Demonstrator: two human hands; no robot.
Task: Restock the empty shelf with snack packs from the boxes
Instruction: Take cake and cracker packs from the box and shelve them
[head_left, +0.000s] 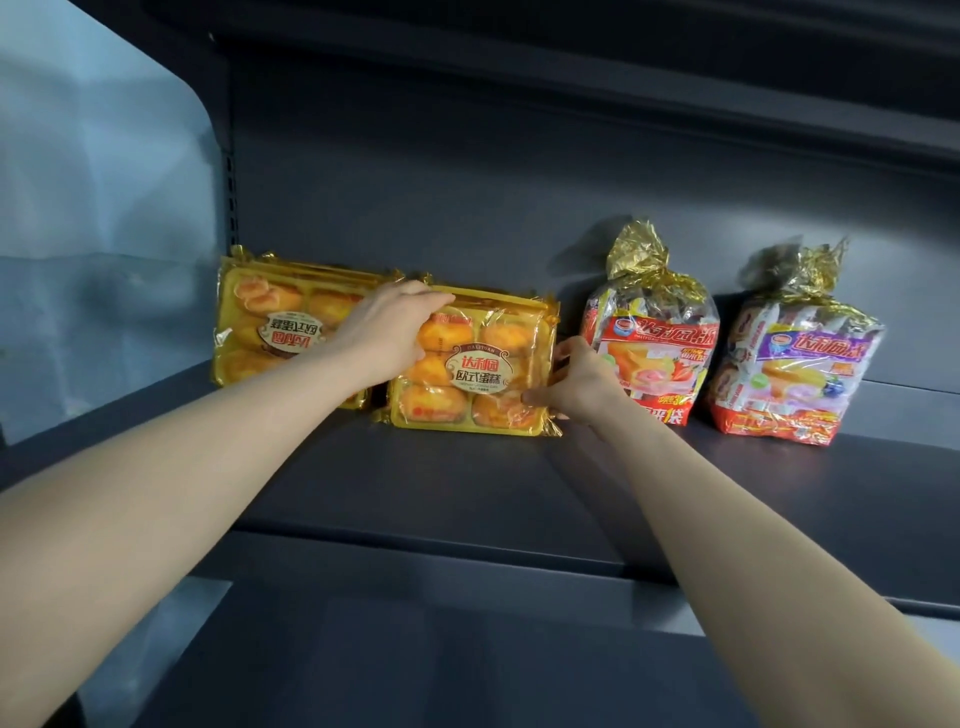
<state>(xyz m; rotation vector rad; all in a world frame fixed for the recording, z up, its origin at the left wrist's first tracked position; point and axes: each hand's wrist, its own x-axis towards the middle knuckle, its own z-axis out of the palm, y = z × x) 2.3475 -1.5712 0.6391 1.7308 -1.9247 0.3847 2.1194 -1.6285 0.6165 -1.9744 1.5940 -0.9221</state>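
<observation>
Between your left hand (387, 332), curled over its top edge, and your right hand (576, 382), pinching its right edge, the cake pack (478, 374) stands upright on the shelf (415, 483), long axis side to side.

Both bare forearms reach forward and up, converging on the upright yellow cake pack (475, 371). The left grip (387, 332) lies over the pack's upper left corner, with the back of the hand toward the camera and the fingers hooked over its top edge. The right grip (576, 382) clasps the pack's right edge lower down, its thumb pressed on the front face near the bottom right corner and its fingers wrapped behind the edge.
</observation>
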